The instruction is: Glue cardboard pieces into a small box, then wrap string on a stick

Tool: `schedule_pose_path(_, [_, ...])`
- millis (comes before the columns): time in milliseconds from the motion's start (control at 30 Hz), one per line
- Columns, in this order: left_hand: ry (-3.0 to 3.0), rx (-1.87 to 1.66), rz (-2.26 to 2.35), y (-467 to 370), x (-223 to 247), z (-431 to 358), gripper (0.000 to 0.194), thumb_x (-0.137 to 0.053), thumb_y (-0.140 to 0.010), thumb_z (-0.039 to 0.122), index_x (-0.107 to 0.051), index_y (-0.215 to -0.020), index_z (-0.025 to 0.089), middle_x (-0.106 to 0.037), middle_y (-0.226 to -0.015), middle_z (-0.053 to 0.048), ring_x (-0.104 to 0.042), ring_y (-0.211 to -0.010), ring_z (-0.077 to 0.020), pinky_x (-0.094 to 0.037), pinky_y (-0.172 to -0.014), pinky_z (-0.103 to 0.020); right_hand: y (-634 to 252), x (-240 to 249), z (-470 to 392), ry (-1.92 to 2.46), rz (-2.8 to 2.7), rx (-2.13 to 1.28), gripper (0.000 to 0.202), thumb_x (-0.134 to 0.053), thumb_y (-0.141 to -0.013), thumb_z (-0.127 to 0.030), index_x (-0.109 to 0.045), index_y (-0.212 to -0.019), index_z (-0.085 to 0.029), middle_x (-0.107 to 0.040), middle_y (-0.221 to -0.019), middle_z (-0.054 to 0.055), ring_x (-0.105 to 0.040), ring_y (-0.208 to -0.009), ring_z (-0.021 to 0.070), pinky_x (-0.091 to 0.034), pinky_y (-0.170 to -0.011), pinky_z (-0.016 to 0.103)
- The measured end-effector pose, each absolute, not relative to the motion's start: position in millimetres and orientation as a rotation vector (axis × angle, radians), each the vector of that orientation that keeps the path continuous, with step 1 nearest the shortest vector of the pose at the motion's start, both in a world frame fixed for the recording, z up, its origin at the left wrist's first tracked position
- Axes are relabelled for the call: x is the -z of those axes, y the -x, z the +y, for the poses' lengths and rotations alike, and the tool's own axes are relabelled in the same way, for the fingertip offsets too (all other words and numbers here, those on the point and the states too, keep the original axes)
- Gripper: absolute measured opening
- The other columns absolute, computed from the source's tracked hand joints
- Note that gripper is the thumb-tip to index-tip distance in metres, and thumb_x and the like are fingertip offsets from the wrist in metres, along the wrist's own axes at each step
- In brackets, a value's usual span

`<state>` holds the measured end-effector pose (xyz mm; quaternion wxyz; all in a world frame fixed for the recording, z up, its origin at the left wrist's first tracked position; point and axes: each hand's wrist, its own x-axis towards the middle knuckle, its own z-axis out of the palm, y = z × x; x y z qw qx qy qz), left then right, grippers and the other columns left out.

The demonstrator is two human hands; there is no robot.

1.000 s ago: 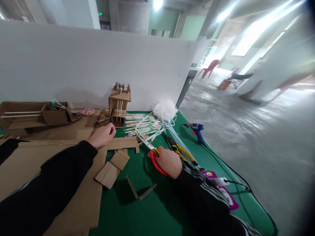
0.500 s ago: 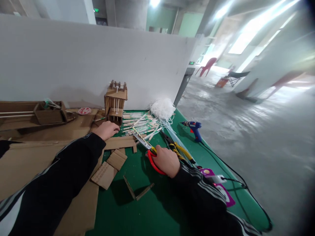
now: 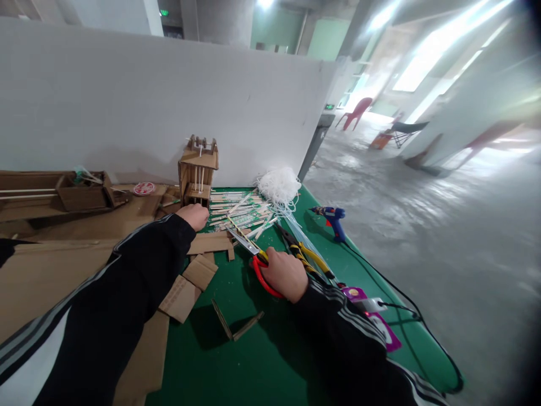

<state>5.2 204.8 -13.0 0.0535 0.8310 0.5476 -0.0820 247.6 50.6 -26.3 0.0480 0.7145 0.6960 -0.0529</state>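
Note:
My right hand (image 3: pixel 286 274) is closed around the handles of red-and-yellow scissors (image 3: pixel 242 241). Their blades point away to the upper left, towards a spread of thin wooden sticks (image 3: pixel 240 211). At the foot of a small cardboard tower (image 3: pixel 198 166), in front of it and at the left end of the sticks, is my left hand (image 3: pixel 194 216). Its fingers are curled, and whatever they hold is hidden. Just below it lie a cardboard strip (image 3: pixel 211 242) and cut cardboard pieces (image 3: pixel 181 298).
Right of the scissors lie pliers (image 3: pixel 315 259) and a blue glue gun (image 3: pixel 332 219) with a black cable. White stringy material (image 3: pixel 279 185) is heaped behind the sticks. A bent cardboard piece (image 3: pixel 232 337) stands on the green table (image 3: pixel 236 378); an open cardboard box (image 3: pixel 84 194) is left.
My left hand has shifted slightly right and away from me, nearer the tower's foot, and its fingers look more curled. My right hand and the scissors stay nearly in place.

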Motion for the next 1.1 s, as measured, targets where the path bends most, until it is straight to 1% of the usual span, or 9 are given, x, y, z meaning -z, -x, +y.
schedule_pose_path(167, [-2.508,0.317,1.669,3.0,6.4,205.4,0.025,-0.058,-0.094,0.033,-0.061,-0.113,0.017,-0.062,-0.113,-0.008,-0.063,-0.098,-0.0206,-0.054,-0.084,-0.039,-246.9,25.3,50.2,-2.176,2.119,0.168,0.044,-0.041,-0.093,-0.057,-0.060,-0.098,-0.017,-0.072,-0.092,0.014,-0.071,-0.086,0.0298,-0.049,-0.069,0.033])
schedule_pose_path(300, [-2.496,0.370,1.670,35.8,-18.2,200.5,0.021,-0.058,-0.094,0.035,-0.064,-0.098,0.016,-0.066,-0.096,-0.005,-0.063,-0.084,-0.0170,-0.053,-0.078,-0.035,-247.3,26.3,50.2,-2.175,2.124,0.171,0.045,-0.043,-0.092,-0.058,-0.060,-0.099,-0.017,-0.072,-0.091,0.013,-0.071,-0.086,0.0300,-0.049,-0.069,0.034])
schedule_pose_path(400, [-2.501,0.374,1.624,71.3,-41.5,189.7,0.016,-0.059,-0.090,0.029,-0.064,-0.083,0.016,-0.064,-0.076,0.000,-0.058,-0.068,-0.0141,-0.047,-0.068,-0.027,-247.4,27.6,50.0,-2.178,2.131,0.164,0.047,-0.042,-0.092,-0.060,-0.059,-0.100,-0.017,-0.072,-0.092,0.014,-0.071,-0.088,0.0301,-0.049,-0.071,0.034])
schedule_pose_path(500, [-2.477,0.337,1.678,114.5,-62.0,176.0,0.015,-0.056,-0.087,0.026,-0.064,-0.078,0.018,-0.064,-0.071,0.003,-0.053,-0.064,-0.0126,-0.038,-0.060,-0.020,-246.8,28.3,50.1,-2.184,2.132,0.156,0.048,-0.044,-0.091,-0.060,-0.060,-0.099,-0.016,-0.071,-0.092,0.014,-0.071,-0.087,0.0307,-0.049,-0.071,0.034])
schedule_pose_path(667, [-2.355,0.206,2.098,198.8,-91.6,168.1,0.024,-0.047,-0.090,0.032,-0.064,-0.100,0.019,-0.068,-0.091,0.002,-0.055,-0.079,-0.0139,-0.036,-0.070,-0.017,-244.8,27.1,50.7,-2.186,2.133,0.147,0.047,-0.043,-0.092,-0.059,-0.059,-0.096,-0.016,-0.072,-0.089,0.014,-0.071,-0.084,0.0304,-0.048,-0.068,0.034])
schedule_pose_path(733, [-2.255,0.158,2.342,228.1,-100.5,172.5,0.029,-0.044,-0.090,0.031,-0.063,-0.109,0.017,-0.068,-0.100,-0.001,-0.056,-0.083,-0.0164,-0.037,-0.075,-0.019,-244.4,26.2,50.5,-2.184,2.137,0.144,0.047,-0.043,-0.092,-0.060,-0.059,-0.095,-0.016,-0.072,-0.089,0.013,-0.071,-0.084,0.0301,-0.048,-0.068,0.034])
schedule_pose_path(800, [-2.146,0.100,2.549,249.0,-104.9,179.6,0.038,-0.041,-0.092,0.037,-0.059,-0.122,0.019,-0.067,-0.111,-0.003,-0.055,-0.090,-0.0200,-0.038,-0.081,-0.024,-244.3,25.5,50.4,-2.183,2.133,0.143,0.048,-0.043,-0.091,-0.062,-0.059,-0.094,-0.016,-0.072,-0.088,0.013,-0.071,-0.083,0.0300,-0.048,-0.067,0.033])
schedule_pose_path(967, [-2.018,0.111,2.649,264.2,-97.4,195.7,0.042,-0.048,-0.090,0.042,-0.060,-0.127,0.028,-0.064,-0.122,-0.002,-0.055,-0.096,-0.0220,-0.040,-0.088,-0.030,-245.0,26.1,51.0,-2.179,2.126,0.149,0.048,-0.043,-0.091,-0.062,-0.059,-0.095,-0.017,-0.072,-0.090,0.013,-0.071,-0.083,0.0291,-0.048,-0.067,0.033])
schedule_pose_path(1100, [-1.889,0.103,2.738,258.3,-91.9,196.2,0.047,-0.044,-0.090,0.051,-0.057,-0.132,0.032,-0.063,-0.124,-0.004,-0.055,-0.094,-0.0232,-0.043,-0.087,-0.037,-245.4,26.5,51.4,-2.176,2.126,0.145,0.047,-0.043,-0.091,-0.062,-0.059,-0.095,-0.017,-0.072,-0.089,0.013,-0.071,-0.083,0.0304,-0.048,-0.067,0.034])
